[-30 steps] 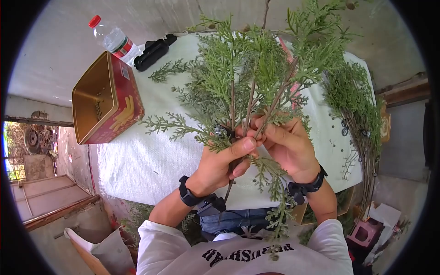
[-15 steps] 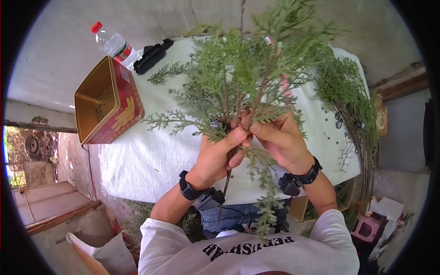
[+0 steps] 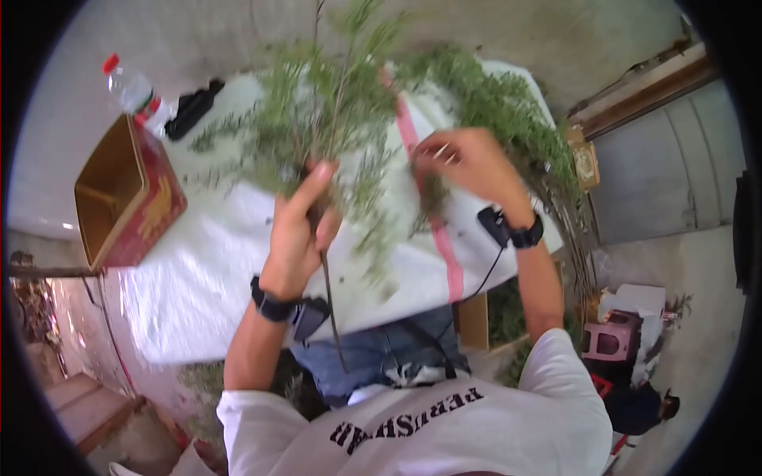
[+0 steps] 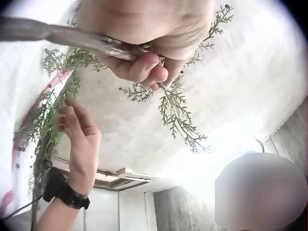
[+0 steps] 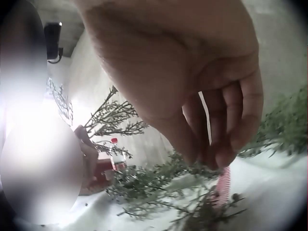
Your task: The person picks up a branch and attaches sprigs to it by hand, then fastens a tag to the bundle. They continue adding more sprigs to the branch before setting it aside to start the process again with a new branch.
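In the head view, my left hand [image 3: 298, 230] grips a bunch of leafy cypress branches [image 3: 329, 111] by the stems, thumb on top. A bare stem [image 3: 332, 309] runs down below that hand toward my lap. My right hand [image 3: 476, 166] is apart from the bunch, over the right part of the table. Thumb and fingertips meet in the right wrist view, pinching a small cypress sprig [image 5: 207, 209] that hangs below them. Close up in the left wrist view, a thick brown stem [image 4: 62, 36] passes into the left hand's curled fingers.
A red and gold tin box [image 3: 143, 214] stands at the table's left, with a water bottle [image 3: 135, 95] and a black case [image 3: 193, 109] behind it. More cut branches [image 3: 500, 103] lie along the right side. White sheeting [image 3: 198, 293] with a pink stripe covers the table.
Both hands were together at the stems; the right hand has pulled away to the right. My left hand still holds the bunch. The head view has swung to the right.
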